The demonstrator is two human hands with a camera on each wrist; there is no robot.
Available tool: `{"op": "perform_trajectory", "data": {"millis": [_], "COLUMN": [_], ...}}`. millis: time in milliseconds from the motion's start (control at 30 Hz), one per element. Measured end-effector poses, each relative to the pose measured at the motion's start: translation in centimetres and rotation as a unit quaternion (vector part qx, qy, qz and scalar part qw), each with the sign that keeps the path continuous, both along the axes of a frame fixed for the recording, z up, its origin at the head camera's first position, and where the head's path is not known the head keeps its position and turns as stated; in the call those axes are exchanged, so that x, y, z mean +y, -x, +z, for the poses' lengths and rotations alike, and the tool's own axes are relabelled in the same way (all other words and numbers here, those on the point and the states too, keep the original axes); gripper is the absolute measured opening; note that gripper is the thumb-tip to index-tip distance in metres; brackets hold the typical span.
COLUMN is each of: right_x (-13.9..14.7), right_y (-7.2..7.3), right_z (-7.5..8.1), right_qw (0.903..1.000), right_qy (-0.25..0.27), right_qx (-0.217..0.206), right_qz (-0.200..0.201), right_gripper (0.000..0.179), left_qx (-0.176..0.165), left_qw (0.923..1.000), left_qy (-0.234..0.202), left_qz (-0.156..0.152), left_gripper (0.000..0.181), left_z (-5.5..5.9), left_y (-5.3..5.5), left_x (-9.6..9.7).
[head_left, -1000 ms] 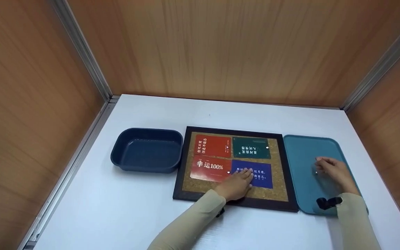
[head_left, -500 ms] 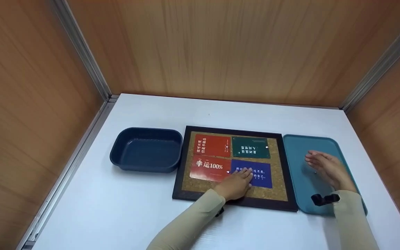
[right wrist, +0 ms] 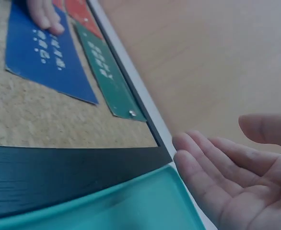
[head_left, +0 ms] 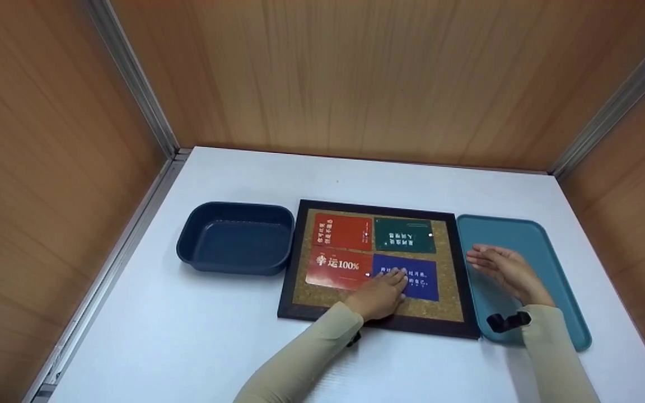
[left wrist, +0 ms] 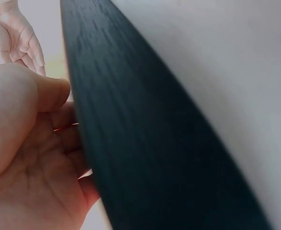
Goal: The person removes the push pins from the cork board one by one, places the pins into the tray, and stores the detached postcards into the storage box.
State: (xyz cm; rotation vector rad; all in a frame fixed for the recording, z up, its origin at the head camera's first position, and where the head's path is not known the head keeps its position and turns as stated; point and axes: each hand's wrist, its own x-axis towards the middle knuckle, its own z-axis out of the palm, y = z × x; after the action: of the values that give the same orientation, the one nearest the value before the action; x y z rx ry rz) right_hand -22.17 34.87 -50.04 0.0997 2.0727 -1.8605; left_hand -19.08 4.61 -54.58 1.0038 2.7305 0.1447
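My left hand (head_left: 379, 295) rests on the blue card (head_left: 423, 280), its fingers flat over the card's left part. The card lies on a dark-framed cork board (head_left: 445, 313). Around it on the board are a red card (head_left: 350, 230), a red "100%" card (head_left: 328, 275) and a green card (head_left: 406, 226). Small pins show on some cards, such as the pin (right wrist: 132, 113) in the green card's corner. My right hand (head_left: 510, 274) hovers over the left side of the teal tray (head_left: 524, 232). Its fingers are extended, thumb apart, with nothing visible between them in the right wrist view.
A deep navy dish (head_left: 235, 246) stands left of the board. The tray lies against the board's right side. Wooden panels (head_left: 356, 78) enclose the white table (head_left: 188, 336) at the back and sides.
My right hand has moved left over the tray towards the board, and its fingers have straightened from a bent pose. My left hand stays on the blue card.
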Motion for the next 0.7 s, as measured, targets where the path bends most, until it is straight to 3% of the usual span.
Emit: {"op": "perform_trajectory", "data": {"millis": [700], "right_x": [-2.9], "right_y": [-0.2], "right_z": [-2.0], "right_qw": [0.9985], "right_qy": [0.014], "right_qx": [-0.045], "right_qz": [0.027], "right_gripper": [0.059], "left_qx": [0.0], "left_qw": [1.0], "left_qy": [0.0], "left_qz": [-0.005], "left_gripper": [0.049], "left_z": [0.2], "left_y": [0.0], "left_x": [-0.1]}}
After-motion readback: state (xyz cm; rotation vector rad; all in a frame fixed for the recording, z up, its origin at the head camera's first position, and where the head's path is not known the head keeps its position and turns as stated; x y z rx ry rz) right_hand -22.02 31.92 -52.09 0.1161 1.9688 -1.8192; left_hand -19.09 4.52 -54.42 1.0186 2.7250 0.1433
